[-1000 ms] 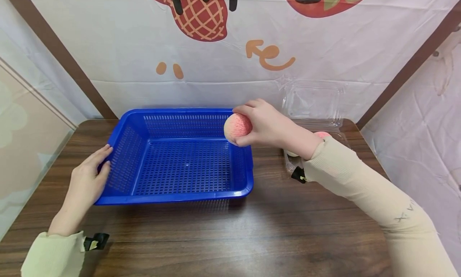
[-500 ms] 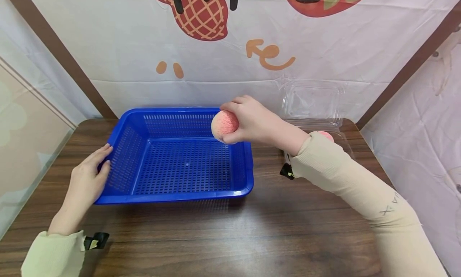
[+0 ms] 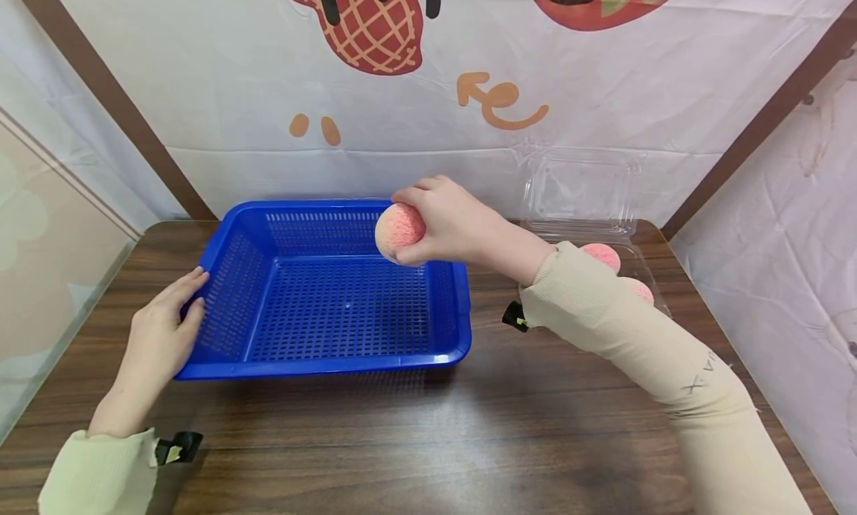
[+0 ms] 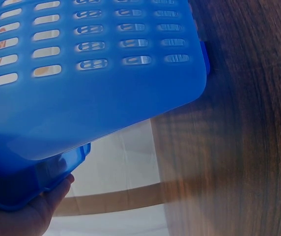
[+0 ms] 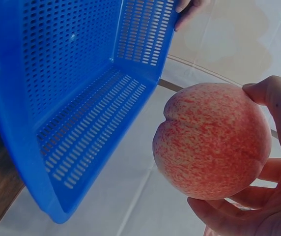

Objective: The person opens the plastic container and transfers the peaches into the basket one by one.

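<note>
The right hand (image 3: 445,221) grasps a peach (image 3: 398,232) between thumb and fingers, holding it over the far right part of the blue basket (image 3: 321,366); the left hand (image 3: 154,333) grips the rim at the basket's left end; the basket sits on a brown wood-grain desk (image 3: 402,448); to the basket's right lies a clear plastic box (image 3: 582,191), its lid raised, partly hidden by the right sleeve (image 3: 596,295); a second peach (image 3: 602,256) and a third peach (image 3: 637,288) show there; behind the basket hangs a printed white cloth (image 3: 228,76).
</note>
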Tool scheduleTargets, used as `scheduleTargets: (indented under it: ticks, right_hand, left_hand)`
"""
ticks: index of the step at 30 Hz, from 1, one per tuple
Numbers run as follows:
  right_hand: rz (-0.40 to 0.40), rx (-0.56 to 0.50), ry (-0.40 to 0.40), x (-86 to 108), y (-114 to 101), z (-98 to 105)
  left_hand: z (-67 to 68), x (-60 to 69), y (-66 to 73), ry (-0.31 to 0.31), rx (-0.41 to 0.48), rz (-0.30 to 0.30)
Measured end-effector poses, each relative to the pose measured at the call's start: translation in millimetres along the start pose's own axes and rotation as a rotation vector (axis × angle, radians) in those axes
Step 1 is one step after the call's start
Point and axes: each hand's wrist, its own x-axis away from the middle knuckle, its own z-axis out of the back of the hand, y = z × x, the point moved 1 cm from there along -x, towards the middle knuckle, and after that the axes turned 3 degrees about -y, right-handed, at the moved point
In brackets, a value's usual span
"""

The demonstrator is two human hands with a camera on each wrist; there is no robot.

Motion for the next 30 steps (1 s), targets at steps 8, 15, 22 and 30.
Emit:
scheduleTargets:
  ticks: [8,15,22,30]
  right_hand:
    - [0.001,-0.003,-0.006,-6.7,-6.4,-0.8]
    - [0.018,-0.022,0.007,-15.0,-11.0,-1.0]
    - [0.025,-0.037,-0.002,-23.1,-17.8,-0.3]
    - [0.026,-0.029,-0.025,-30.6,-26.0,1.1]
  left_hand:
    - [0.4,-1.2,0.8,-0.006,-0.002,0.002]
    - [1.0,-0.5,1.5,-0.011,0.0,0.0]
    - [0.9,-0.5,1.0,-0.017,0.001,0.001]
    - [1.5,-0.4,1.4,-0.021,-0.003,0.008]
